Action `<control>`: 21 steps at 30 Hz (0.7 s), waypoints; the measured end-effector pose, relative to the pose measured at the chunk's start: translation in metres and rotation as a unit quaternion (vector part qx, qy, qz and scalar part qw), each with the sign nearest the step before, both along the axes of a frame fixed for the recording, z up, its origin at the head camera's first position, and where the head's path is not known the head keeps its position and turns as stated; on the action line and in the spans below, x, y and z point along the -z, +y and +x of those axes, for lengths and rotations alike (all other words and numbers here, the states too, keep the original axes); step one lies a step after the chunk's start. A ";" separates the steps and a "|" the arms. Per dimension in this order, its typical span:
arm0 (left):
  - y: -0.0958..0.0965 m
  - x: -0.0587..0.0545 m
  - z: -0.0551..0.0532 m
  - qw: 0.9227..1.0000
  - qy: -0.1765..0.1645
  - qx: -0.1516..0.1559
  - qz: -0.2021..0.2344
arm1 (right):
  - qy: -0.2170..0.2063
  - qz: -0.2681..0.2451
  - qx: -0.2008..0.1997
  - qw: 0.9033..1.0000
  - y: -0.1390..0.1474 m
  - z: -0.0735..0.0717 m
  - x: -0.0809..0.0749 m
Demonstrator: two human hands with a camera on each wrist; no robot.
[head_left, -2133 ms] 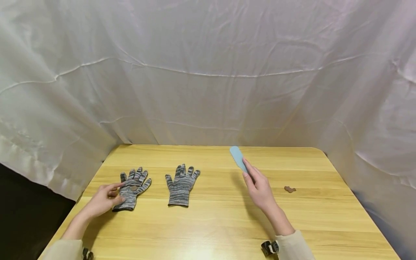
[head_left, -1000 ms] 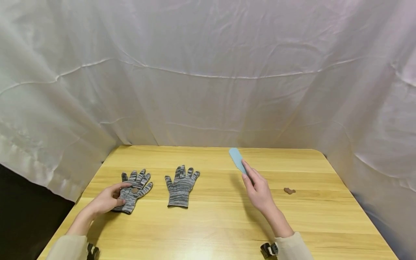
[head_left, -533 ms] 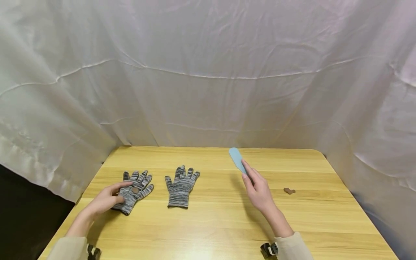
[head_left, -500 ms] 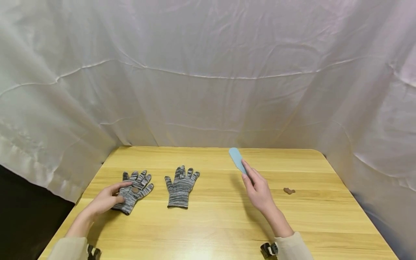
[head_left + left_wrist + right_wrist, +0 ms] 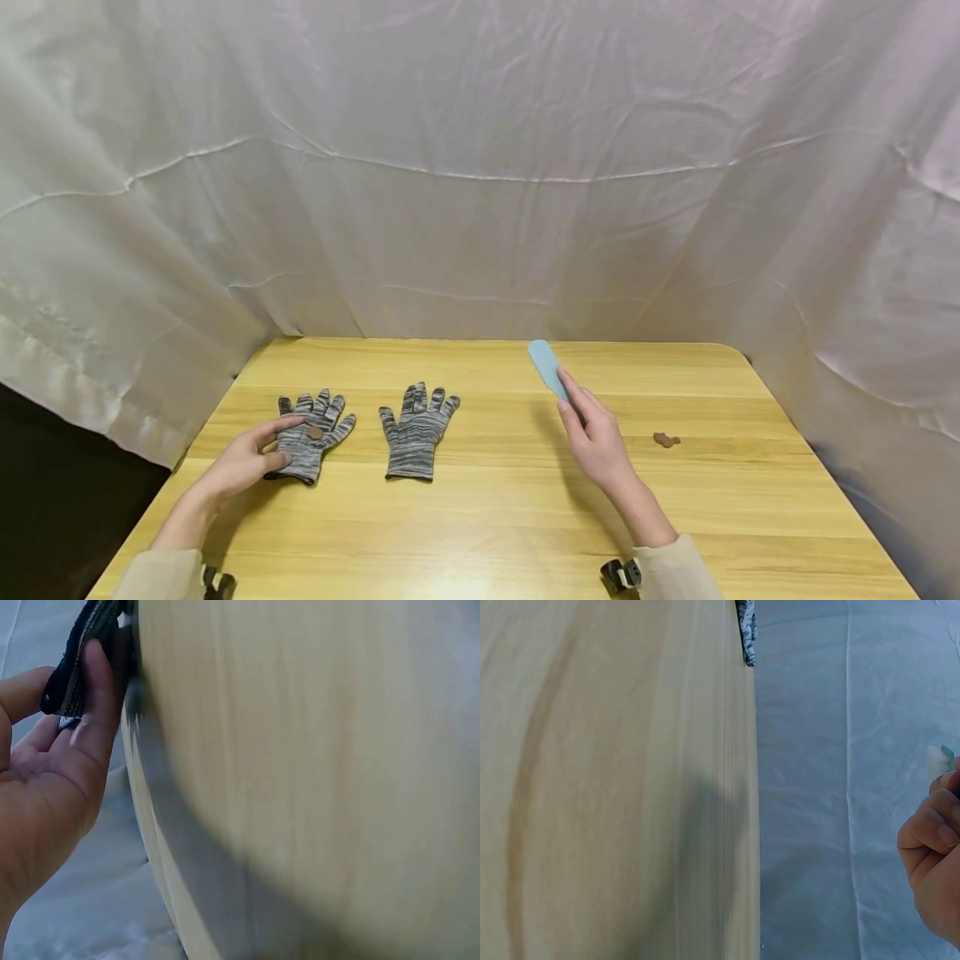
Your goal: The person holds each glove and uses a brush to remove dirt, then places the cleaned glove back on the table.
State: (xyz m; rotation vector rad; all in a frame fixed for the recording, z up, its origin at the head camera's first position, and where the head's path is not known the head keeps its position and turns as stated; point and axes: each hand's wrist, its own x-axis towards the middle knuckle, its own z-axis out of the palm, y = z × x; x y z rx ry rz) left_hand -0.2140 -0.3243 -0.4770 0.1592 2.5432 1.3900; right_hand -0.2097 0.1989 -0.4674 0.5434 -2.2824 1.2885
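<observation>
On the left of the table, my left hand (image 5: 238, 465) pinches the side of a grey-black striped knit glove (image 5: 303, 457), fingers on top. A flat brown spot or piece (image 5: 315, 433) shows on the glove's palm area. In the left wrist view the glove's dark edge (image 5: 73, 679) sits between thumb and fingers. My right hand (image 5: 600, 442) grips a light-blue brush-like tool (image 5: 545, 360) above the table, its pale head pointing away to the left. A white tuft (image 5: 937, 763) with a green edge shows past the fingers in the right wrist view.
A second matching glove (image 5: 416, 437) lies flat to the right of the first, fingers pointing away. A small irregular brown piece (image 5: 666, 439) lies to the right of my right hand. Grey cloth (image 5: 480, 233) hangs behind and beside the wooden table (image 5: 487, 517).
The left glove first swivelled, its cuff swinging toward me, then turned back straighter and slightly to the right under my left hand. My right hand and its tool have barely moved.
</observation>
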 end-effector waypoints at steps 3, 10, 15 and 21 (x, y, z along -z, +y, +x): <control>0.001 0.001 0.000 1.000 0.000 -0.001 0.015 | 0.001 0.000 0.001 1.000 0.000 0.000 0.000; 0.003 -0.001 0.000 0.999 0.019 0.004 0.042 | 0.004 0.002 0.001 1.000 0.000 0.000 -0.001; 0.007 -0.005 0.000 0.998 0.017 -0.003 0.062 | 0.005 0.002 0.000 1.000 0.000 0.000 0.000; 0.016 -0.013 0.001 0.996 0.018 -0.017 0.085 | 0.003 0.003 0.001 1.000 0.000 0.000 0.001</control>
